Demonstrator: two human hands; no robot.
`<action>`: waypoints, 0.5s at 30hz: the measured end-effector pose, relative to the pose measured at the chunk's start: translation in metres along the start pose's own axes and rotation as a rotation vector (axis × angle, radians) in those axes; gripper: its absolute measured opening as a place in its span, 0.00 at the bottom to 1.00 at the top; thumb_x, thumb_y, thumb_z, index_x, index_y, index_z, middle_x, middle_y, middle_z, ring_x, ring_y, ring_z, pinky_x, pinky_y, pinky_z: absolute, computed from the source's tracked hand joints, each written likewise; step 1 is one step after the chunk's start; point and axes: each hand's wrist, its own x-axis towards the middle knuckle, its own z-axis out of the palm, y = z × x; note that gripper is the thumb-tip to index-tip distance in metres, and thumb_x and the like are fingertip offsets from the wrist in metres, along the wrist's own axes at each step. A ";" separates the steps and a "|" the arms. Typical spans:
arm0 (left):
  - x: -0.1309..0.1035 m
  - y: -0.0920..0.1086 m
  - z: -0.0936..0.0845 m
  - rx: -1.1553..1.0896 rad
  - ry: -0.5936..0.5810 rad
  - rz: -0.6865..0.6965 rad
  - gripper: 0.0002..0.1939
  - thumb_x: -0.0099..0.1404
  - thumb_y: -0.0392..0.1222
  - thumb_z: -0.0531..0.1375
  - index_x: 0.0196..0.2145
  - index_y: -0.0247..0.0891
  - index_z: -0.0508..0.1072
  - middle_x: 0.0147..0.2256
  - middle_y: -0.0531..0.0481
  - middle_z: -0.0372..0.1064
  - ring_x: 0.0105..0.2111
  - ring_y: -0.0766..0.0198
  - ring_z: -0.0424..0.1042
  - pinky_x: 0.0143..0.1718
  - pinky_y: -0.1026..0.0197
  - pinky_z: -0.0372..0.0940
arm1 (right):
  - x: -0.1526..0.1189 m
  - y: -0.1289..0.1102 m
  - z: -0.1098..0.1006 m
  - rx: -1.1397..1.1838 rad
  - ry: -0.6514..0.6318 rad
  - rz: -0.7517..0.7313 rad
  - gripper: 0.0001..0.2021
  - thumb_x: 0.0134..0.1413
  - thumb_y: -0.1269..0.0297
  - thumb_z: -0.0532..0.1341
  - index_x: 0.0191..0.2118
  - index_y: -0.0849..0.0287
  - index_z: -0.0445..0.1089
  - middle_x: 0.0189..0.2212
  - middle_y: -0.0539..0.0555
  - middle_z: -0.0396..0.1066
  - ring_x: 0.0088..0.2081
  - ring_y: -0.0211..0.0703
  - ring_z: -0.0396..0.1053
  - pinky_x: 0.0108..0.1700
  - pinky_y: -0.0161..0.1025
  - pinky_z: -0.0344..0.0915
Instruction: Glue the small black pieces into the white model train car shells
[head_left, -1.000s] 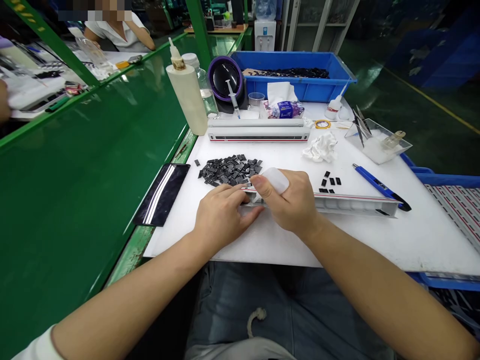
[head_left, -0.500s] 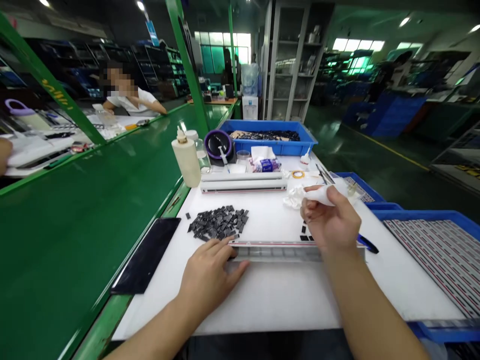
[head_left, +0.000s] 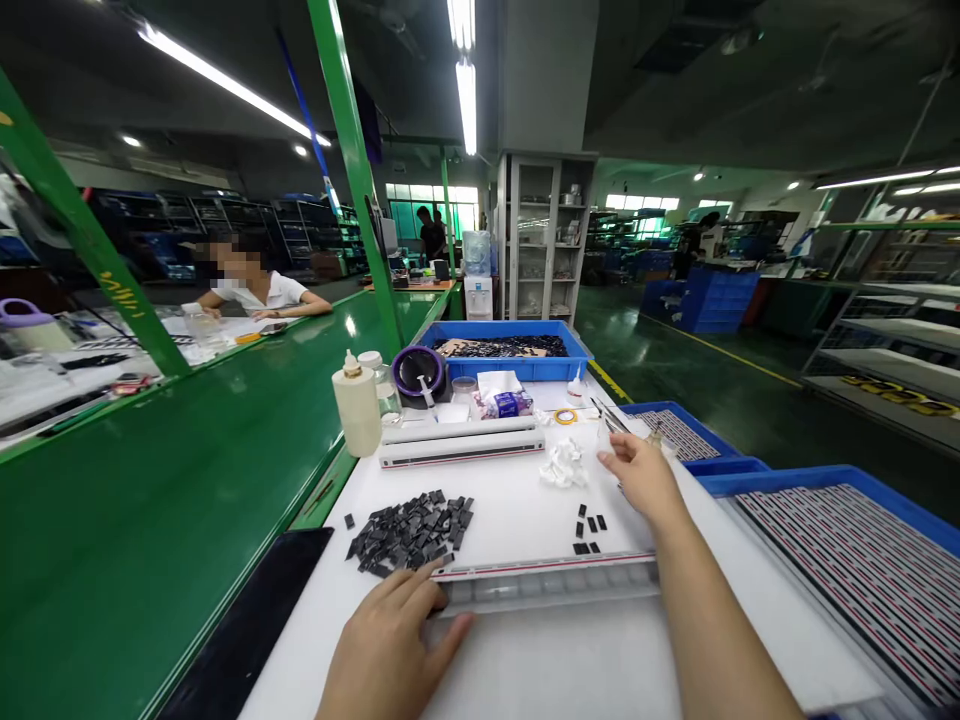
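Observation:
My left hand [head_left: 394,625] rests at the left end of a long strip with a red line [head_left: 547,568], its thumb apart from the fingers, touching the strip's end. The strip lies on a clear ribbed holder [head_left: 555,590]. Beyond that hand is a pile of small black pieces [head_left: 412,530]. Several loose black pieces [head_left: 592,524] lie past the strip's right part. At the right, my right hand [head_left: 641,475] pinches a pale, translucent item [head_left: 603,434], partly hidden, near crumpled white tissue [head_left: 564,464].
White bars [head_left: 461,445] lie behind the pile. A cream bottle [head_left: 357,408], a tissue pack [head_left: 506,400] and a blue bin [head_left: 577,362] stand farther back. Blue trays of strips [head_left: 847,560] are at the right. A person [head_left: 259,290] sits across the green bench.
My right hand has moved away from above the strip to beyond its right end, uncovering the loose black pieces. My left hand stays at the strip's left end. The camera view has tilted up.

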 end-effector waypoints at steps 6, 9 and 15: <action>-0.001 -0.002 0.003 0.027 0.011 0.016 0.13 0.64 0.52 0.60 0.25 0.44 0.71 0.40 0.50 0.78 0.36 0.55 0.77 0.34 0.55 0.75 | -0.007 0.006 0.007 -0.267 -0.046 -0.004 0.11 0.41 0.74 0.62 0.35 0.59 0.70 0.33 0.55 0.74 0.39 0.49 0.70 0.42 0.41 0.60; -0.003 -0.005 0.005 0.043 0.028 0.022 0.14 0.64 0.53 0.60 0.26 0.43 0.72 0.39 0.49 0.78 0.36 0.56 0.77 0.34 0.57 0.75 | -0.008 0.005 0.009 -0.338 -0.065 -0.004 0.11 0.39 0.76 0.61 0.34 0.59 0.69 0.30 0.54 0.72 0.37 0.48 0.69 0.38 0.40 0.58; -0.006 -0.010 0.008 0.097 0.062 0.061 0.15 0.63 0.55 0.61 0.25 0.44 0.73 0.39 0.50 0.78 0.36 0.56 0.78 0.36 0.59 0.75 | -0.020 -0.010 -0.001 -0.285 -0.064 0.020 0.29 0.42 0.64 0.66 0.54 0.61 0.65 0.42 0.58 0.73 0.43 0.49 0.71 0.44 0.41 0.64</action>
